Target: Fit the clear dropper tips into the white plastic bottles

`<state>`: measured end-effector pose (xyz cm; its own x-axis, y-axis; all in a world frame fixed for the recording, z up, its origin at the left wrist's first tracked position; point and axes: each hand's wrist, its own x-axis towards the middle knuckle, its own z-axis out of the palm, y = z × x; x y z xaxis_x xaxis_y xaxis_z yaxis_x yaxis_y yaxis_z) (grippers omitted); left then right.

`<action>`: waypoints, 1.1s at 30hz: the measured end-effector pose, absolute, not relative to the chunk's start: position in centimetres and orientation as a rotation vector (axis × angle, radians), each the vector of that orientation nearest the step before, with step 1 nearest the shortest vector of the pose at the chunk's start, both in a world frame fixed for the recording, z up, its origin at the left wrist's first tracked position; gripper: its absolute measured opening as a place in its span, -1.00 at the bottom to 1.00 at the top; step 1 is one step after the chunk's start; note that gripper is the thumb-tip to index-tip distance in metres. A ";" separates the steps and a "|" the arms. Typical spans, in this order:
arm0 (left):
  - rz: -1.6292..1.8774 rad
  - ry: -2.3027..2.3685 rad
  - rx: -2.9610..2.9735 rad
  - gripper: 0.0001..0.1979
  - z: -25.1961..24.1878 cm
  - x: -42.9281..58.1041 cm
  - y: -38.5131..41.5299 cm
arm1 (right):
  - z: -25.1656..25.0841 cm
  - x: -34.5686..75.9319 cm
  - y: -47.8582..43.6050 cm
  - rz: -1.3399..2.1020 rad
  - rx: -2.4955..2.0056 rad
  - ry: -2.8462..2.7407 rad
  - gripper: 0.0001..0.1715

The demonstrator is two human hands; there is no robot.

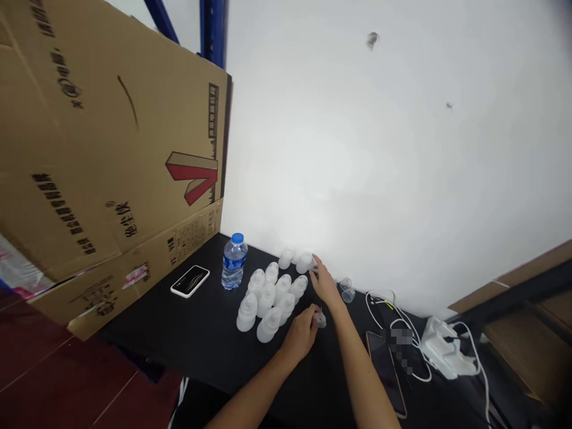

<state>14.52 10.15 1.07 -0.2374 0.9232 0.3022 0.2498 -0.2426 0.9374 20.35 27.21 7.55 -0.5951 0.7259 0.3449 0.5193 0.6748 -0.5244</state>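
Note:
Several translucent white bottles (pixel 267 298) stand upright in rows on the black table (pixel 179 333). Farther back, near the wall, are a few more pale bottles (pixel 286 258). My right hand (pixel 324 283) reaches to the back, its fingers closed at a pale bottle (pixel 305 262) beside the wall. Nearer to me, my left hand (pixel 302 333) has its fingers closed around a small clear cup-like piece (pixel 319 320), just right of the rows. Two clear cup-like pieces (pixel 347 292) lie to the right of my right forearm.
A water bottle (pixel 234 262) with a blue cap and a white device (pixel 190 281) are at the left, beside a large cardboard box (pixel 111 137). On the right lie a tablet (pixel 386 372), white cables (pixel 420 375) and a white plastic device (pixel 447 351).

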 end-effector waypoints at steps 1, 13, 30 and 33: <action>1.515 1.437 1.461 -0.76 1.1 14.5 10.1 | 7.8 19.3 27.9 0.479 -0.984 -2.354 -0.36; 1.672 1.379 1.347 -0.75 0.5 14.3 10.7 | 7.8 22.9 27.5 0.420 -1.237 -2.065 -0.50; 1.731 1.203 0.983 -0.60 0.5 14.3 10.7 | 1.4 33.3 15.8 0.527 -1.291 -1.606 -0.46; 1.727 1.181 0.953 -0.58 0.1 14.2 10.8 | 0.7 33.5 16.2 0.688 -1.234 -1.402 -0.40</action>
<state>14.16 10.78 0.09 -0.3796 0.9152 0.1356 -0.2057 -0.2264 0.9521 33.48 16.24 0.66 0.1333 0.9304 0.3415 0.2992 0.2907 -0.9088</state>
